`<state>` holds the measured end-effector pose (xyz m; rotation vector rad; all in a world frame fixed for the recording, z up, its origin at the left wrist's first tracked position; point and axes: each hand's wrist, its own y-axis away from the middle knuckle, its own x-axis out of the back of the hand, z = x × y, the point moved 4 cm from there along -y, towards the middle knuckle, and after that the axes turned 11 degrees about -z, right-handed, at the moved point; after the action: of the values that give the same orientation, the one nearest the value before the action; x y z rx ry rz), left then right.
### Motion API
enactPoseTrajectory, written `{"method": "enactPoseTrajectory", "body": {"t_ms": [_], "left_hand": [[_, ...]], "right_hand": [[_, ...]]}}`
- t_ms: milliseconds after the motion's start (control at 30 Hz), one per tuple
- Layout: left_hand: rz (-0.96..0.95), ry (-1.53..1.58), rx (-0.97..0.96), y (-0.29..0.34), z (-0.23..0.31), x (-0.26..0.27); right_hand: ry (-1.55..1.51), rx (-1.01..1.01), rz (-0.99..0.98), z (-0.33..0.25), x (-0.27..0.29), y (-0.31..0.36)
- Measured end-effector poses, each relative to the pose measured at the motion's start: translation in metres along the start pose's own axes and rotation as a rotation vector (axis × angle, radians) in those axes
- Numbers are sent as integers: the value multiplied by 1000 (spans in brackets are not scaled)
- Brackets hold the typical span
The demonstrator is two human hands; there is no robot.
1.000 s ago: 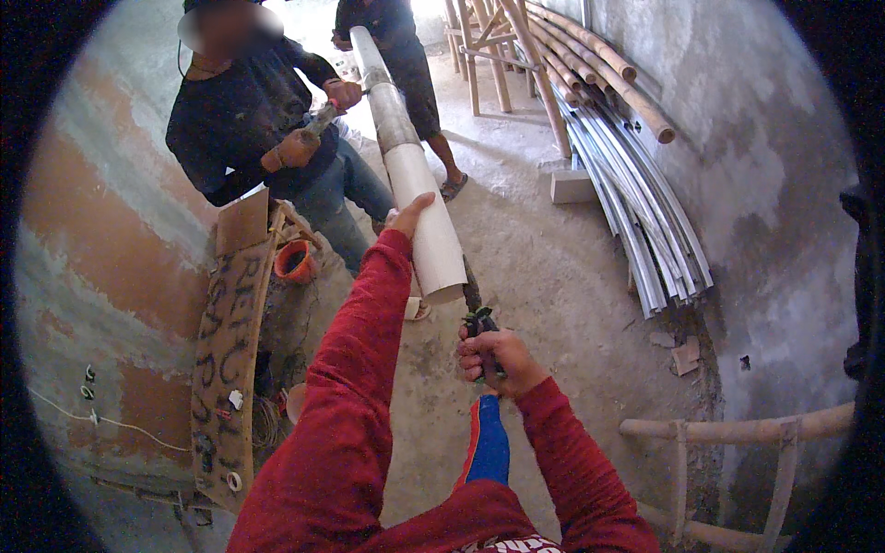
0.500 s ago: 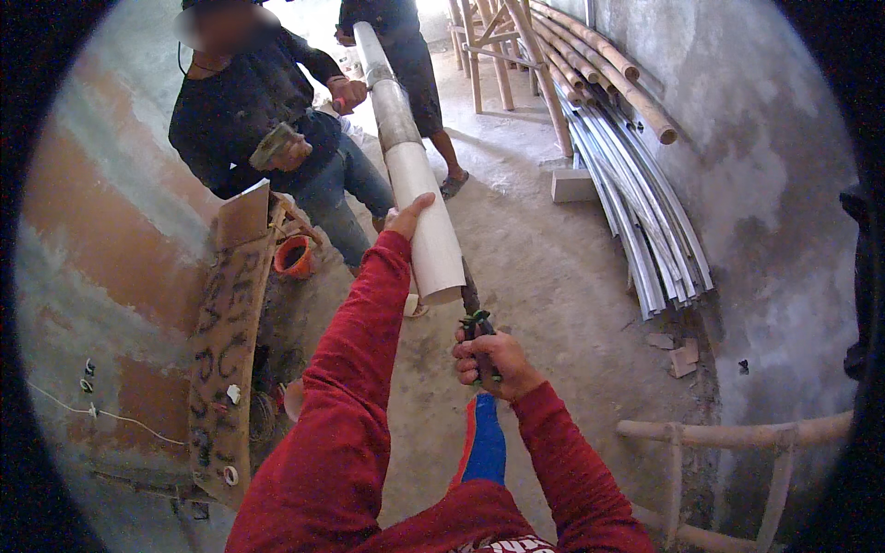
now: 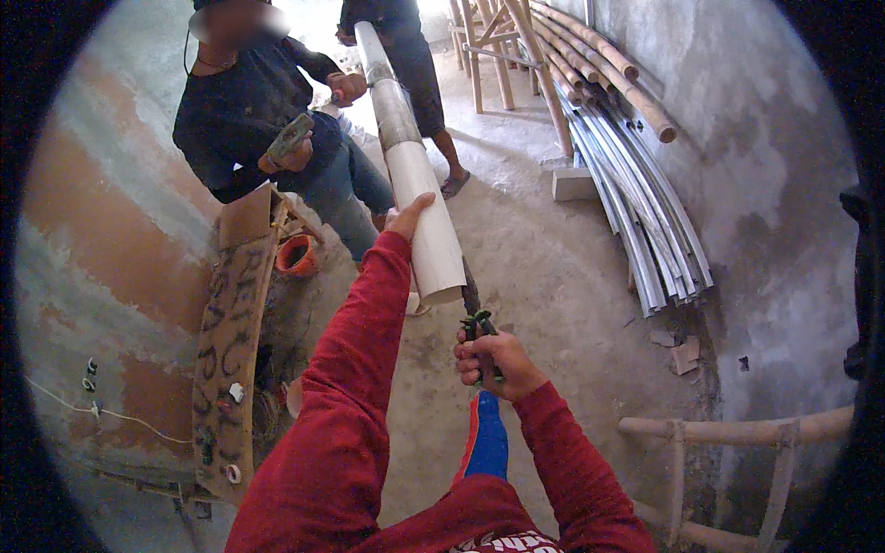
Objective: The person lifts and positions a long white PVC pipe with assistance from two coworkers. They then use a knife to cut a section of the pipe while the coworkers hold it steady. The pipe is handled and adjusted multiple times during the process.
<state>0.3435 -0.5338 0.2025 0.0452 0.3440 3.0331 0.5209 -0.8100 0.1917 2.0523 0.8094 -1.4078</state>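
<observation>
A long pipe (image 3: 426,217) runs from the far top toward me, white at the near end and grey, smeared farther up. My left hand (image 3: 410,216) is wrapped round its left side near the white end, the thumb on top. Below the pipe's open end, my right hand (image 3: 498,359) is closed on the black-and-green handle (image 3: 478,324) of a dark, narrow tool, whose shaft passes up beside the pipe; its far part is hidden. A co-worker (image 3: 244,115) at the left has one hand (image 3: 347,88) with a red-handled tool by the pipe and a flat block-like tool (image 3: 292,138) in the other.
A second person (image 3: 392,46) stands at the pipe's far end. On the right, metal channels (image 3: 636,212) and bamboo poles (image 3: 599,60) lie along the wall, with a bamboo ladder-like frame (image 3: 737,431) nearer. A lettered board (image 3: 226,359) and an orange bucket (image 3: 297,256) are at the left.
The co-worker has shifted slightly right, and the flat tool in that hand has turned more upright. My hands, the pipe and the dark tool stay almost where they were.
</observation>
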Motion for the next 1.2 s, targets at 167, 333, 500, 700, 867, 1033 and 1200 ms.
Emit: {"method": "enactPoseTrajectory", "body": {"t_ms": [167,333,500,700,867,1033,1200], "left_hand": [[-218,253,0,12,-4,-2],[-394,549,-97,17,-5,-9],[-322,488,-132,15,-1,-8],[-266,472,-74,13,-10,-7],[-342,547,-108,14,-18,-8],[-341,520,-98,25,-14,-7],[-319,532,-104,43,-10,-17]], "right_hand": [[-1,31,-61,0,-2,0],[8,17,5,-3,-1,-7],[64,14,23,-8,-7,-11],[18,0,25,-4,-6,-7],[3,7,12,1,-2,-7],[4,8,7,9,-3,-3],[26,4,11,9,-3,7]]}}
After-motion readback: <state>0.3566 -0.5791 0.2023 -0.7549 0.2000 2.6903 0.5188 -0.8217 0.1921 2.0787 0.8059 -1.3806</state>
